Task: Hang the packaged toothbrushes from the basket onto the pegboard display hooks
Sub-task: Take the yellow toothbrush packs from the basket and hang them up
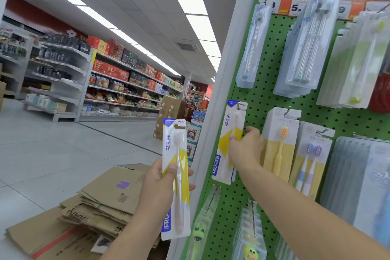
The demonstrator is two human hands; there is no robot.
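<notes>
Pegboard (263,112) stands right; flattened cartons (95,207) lie on the floor (52,154) left; stocked shelves (105,82) stand behind.

Two yellow-white toothbrush packs (176,179), two hands (157,183).

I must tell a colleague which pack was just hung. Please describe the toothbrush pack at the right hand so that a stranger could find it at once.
Find the green pegboard and look at its left edge, beside the white post. The pack hangs there on a hook, with the right hand gripping it. Unlike the orange-brush pack next to it, it is white with a yellow diamond and blue FROG lettering.
</notes>
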